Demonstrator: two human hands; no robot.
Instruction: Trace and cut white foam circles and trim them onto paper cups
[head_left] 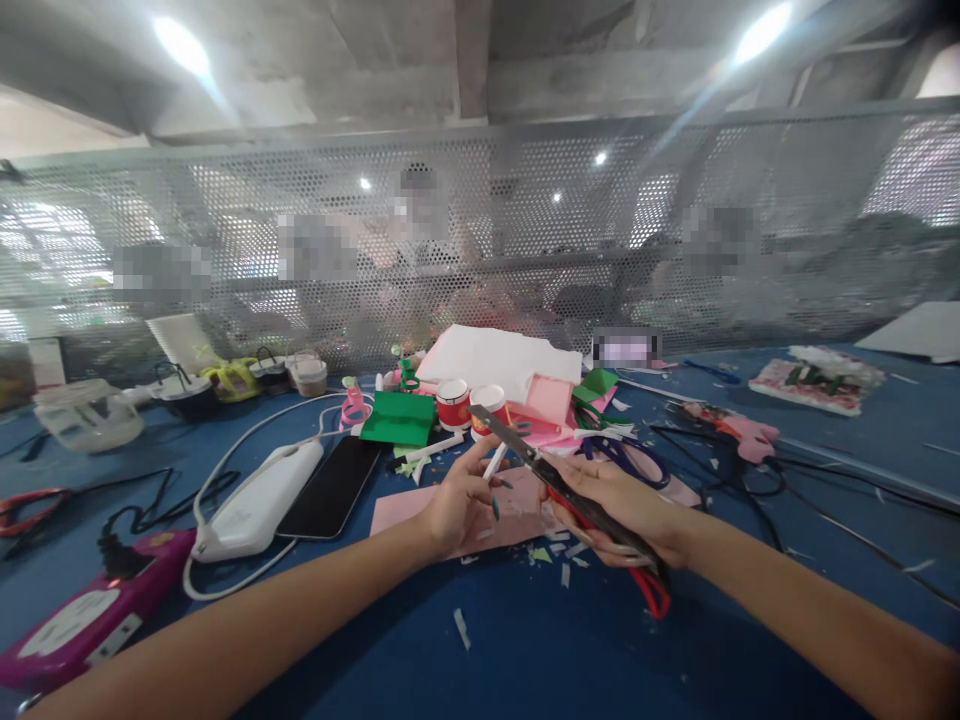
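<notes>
My right hand (622,510) is wrapped round a pair of scissors (510,430) with black and red handles. Their blades look closed and point up and to the left, and a red loop shows below my palm. In my left hand (465,495), a small white strip (494,462) is pinched between the fingers, close beside the blades. Beneath both hands lies a pink sheet (405,512), with paper scraps (566,573) scattered at its near edge. Two red-and-white paper cups (453,404) stand just beyond my left hand.
Left are a black phone (334,490), a white power bank (262,500) with a cable and a purple power strip (105,605). Green card (397,418) and white sheets (495,355) lie behind. A pink glue gun (750,438) with black cords is at right. A perforated metal screen (510,230) stands behind.
</notes>
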